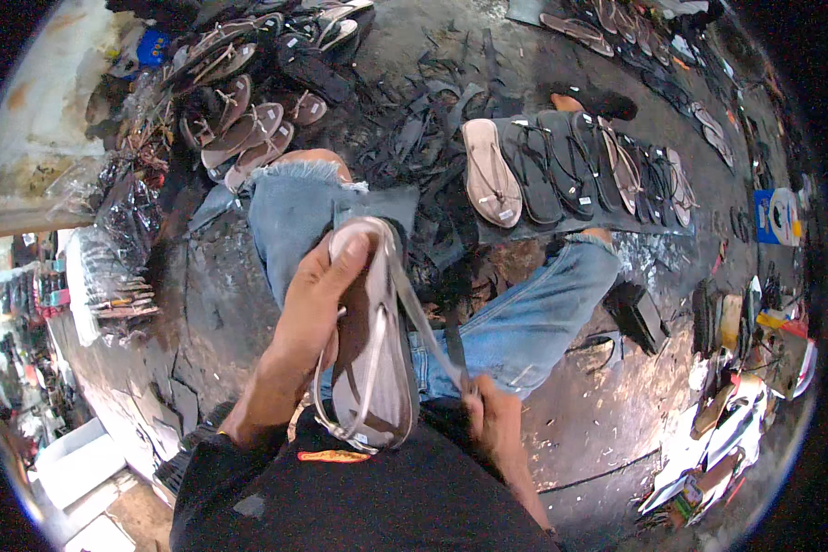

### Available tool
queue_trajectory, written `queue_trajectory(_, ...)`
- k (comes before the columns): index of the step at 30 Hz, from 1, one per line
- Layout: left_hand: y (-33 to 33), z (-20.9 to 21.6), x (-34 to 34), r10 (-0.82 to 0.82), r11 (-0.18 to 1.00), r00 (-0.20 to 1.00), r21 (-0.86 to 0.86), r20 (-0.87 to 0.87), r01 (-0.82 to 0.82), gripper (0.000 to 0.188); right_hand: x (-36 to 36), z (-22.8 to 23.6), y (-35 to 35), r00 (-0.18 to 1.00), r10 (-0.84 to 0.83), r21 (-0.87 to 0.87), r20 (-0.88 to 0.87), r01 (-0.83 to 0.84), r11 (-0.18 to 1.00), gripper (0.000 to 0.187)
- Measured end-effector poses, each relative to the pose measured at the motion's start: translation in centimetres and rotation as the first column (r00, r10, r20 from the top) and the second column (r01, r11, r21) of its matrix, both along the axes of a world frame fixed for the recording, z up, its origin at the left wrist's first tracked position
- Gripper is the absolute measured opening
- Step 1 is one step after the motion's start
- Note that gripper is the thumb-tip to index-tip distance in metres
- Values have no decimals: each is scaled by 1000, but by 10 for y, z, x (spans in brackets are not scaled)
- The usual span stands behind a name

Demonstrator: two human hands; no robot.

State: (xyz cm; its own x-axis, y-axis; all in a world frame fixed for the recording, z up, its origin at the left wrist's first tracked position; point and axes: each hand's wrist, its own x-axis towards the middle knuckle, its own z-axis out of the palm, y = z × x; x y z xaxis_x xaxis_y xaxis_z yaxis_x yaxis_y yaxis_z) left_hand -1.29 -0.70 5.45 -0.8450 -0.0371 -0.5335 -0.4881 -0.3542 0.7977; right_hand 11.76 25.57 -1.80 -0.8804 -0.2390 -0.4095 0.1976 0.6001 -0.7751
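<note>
My left hand [305, 308] is closed round the toe end of a sandal [348, 368] with a pinkish-brown footbed and thin shiny straps, its thumb pressed on the footbed. The sandal stands tilted over my lap, heel toward me. From its toe end a narrow grey strip [421, 324] runs down along the right side. My right hand [497, 416] pinches the lower end of that strip, apart from the sole. Whether it also holds a small tool is hidden by the fingers.
A row of tan and black sandals [493, 175] lies beyond my right knee. More sandals [241, 138] are piled at the far left. Dark cut scraps [412, 138] litter the floor between. A dark block [637, 317] and a blue-and-white container [778, 217] are at the right.
</note>
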Motion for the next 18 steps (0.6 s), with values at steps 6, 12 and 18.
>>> queue_trajectory(6, 2, -4, -13, -7, 994, 999, -110, -49, 2, 42, -117, -6, -32, 963, 79, -8, -259, -84, 996, 35)
queue_trajectory(12, -8, -5, -14, -24, 984, 997, -177, 70, 36, 49, -190, 36, -39, 935, 334, -26, -117, -339, 940, 40)
queue_trajectory(18, -1, -6, -18, -210, 940, 977, -267, 43, 214, 49, -257, 65, -43, 794, 596, 39, -117, -596, 802, 46)
